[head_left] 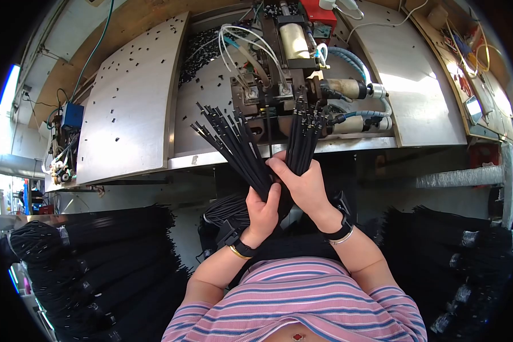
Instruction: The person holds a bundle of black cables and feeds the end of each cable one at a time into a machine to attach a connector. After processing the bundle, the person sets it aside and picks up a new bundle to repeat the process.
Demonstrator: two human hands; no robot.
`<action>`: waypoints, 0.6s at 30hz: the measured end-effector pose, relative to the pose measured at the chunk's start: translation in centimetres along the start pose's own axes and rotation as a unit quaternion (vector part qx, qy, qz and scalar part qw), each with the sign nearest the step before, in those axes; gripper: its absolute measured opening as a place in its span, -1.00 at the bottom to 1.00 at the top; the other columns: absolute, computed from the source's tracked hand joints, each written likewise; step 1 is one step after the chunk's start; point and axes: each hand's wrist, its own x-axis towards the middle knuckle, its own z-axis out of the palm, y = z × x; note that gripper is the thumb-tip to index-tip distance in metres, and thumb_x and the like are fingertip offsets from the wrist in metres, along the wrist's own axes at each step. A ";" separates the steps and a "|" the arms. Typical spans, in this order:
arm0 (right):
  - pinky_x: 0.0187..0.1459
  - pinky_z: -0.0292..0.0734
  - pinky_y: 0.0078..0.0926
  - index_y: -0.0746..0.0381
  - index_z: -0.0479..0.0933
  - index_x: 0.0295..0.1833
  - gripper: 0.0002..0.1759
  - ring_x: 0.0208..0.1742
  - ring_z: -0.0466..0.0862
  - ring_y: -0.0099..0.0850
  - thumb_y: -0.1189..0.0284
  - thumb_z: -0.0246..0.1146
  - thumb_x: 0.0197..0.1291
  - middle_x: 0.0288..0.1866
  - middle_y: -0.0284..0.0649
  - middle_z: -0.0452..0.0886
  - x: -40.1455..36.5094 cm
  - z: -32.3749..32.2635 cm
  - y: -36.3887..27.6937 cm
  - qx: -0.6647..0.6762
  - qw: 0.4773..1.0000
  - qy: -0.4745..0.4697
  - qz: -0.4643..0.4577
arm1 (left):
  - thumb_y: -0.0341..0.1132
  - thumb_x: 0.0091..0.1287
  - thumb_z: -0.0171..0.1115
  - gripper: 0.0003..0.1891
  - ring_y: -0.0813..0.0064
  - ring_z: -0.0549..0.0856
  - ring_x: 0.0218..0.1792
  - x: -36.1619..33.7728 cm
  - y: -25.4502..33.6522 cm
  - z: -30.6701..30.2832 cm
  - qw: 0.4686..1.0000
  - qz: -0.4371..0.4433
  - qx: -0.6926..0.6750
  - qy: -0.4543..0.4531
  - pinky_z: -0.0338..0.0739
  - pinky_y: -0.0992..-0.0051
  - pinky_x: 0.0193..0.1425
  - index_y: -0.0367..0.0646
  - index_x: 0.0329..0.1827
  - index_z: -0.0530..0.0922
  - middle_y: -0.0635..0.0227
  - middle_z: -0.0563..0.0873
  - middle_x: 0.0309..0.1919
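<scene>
Left hand (262,215), seen from the head camera, is closed around the left bundle (233,148) of thin black strands, thumb lying along it, the free ends fanning up and to the left. Just beside it and a little higher, the right hand (303,185) grasps the right bundle (303,137), which points almost straight up; its thumb and fingertip are at a single strand (269,128) that stands between the bundles, its upper end at the machine (293,80). Both bundles reach over the front edge of the bench (134,85), their tips near the machine's lower part. Small black pieces (205,51) are scattered behind and left of the machine. Below the bench, dark strands are heaped in a left stack (108,251) and a right stack (439,251).
</scene>
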 end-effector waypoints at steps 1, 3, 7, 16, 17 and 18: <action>-0.33 0.47 -0.66 0.38 0.59 -0.29 -0.85 -0.41 0.59 -0.59 0.48 0.26 0.15 -0.45 -0.30 0.62 -0.2 0.0 -0.2 0.004 1.000 0.017 -0.001 | -0.53 0.33 0.06 -0.67 0.58 0.53 -0.01 0.2 0.0 0.1 1.000 -0.002 -0.003 -0.011 0.39 0.56 0.13 -0.35 0.16 0.38 0.34 0.56 -0.04; -0.33 0.46 -0.66 0.38 0.59 -0.30 -0.85 -0.41 0.59 -0.59 0.48 0.26 0.15 -0.45 -0.30 0.62 -0.4 -0.1 -0.3 0.008 0.999 0.033 -0.003 | -0.53 0.33 0.07 -0.67 0.58 0.52 -0.01 0.4 0.0 0.2 1.000 -0.003 -0.006 -0.021 0.39 0.56 0.13 -0.35 0.16 0.38 0.34 0.56 -0.04; -0.35 0.45 -0.66 0.39 0.58 -0.31 -0.85 -0.44 0.58 -0.60 0.48 0.25 0.15 -0.47 -0.30 0.61 0.2 0.2 -0.2 0.012 0.999 0.030 0.002 | -0.54 0.32 0.07 -0.69 0.59 0.52 -0.01 0.8 0.3 0.0 1.000 -0.002 -0.012 -0.017 0.39 0.56 0.12 -0.35 0.13 0.39 0.34 0.56 -0.03; -0.39 0.43 -0.66 0.38 0.56 -0.34 -0.84 -0.49 0.57 -0.59 0.47 0.23 0.17 -0.52 -0.29 0.59 0.3 0.3 -0.2 0.026 0.999 0.035 0.010 | -0.53 0.32 0.08 -0.72 0.60 0.53 -0.04 0.9 0.7 0.1 1.000 -0.002 -0.026 -0.012 0.40 0.56 0.10 -0.35 0.08 0.42 0.35 0.57 -0.06; -0.39 0.43 -0.66 0.38 0.56 -0.34 -0.84 -0.49 0.57 -0.59 0.48 0.23 0.17 -0.52 -0.29 0.59 0.3 0.2 -0.2 0.024 0.999 0.033 0.010 | -0.53 0.32 0.08 -0.73 0.60 0.53 -0.05 0.9 0.8 0.3 1.000 -0.001 -0.026 -0.008 0.40 0.57 0.10 -0.35 0.08 0.42 0.35 0.57 -0.07; -0.39 0.43 -0.65 0.38 0.56 -0.33 -0.85 -0.49 0.57 -0.59 0.48 0.23 0.17 -0.52 -0.29 0.59 0.5 0.1 -0.2 0.023 0.999 0.029 0.010 | -0.52 0.32 0.08 -0.74 0.61 0.52 -0.06 0.9 0.8 0.4 1.000 0.000 -0.025 -0.003 0.40 0.57 0.09 -0.35 0.07 0.42 0.36 0.57 -0.08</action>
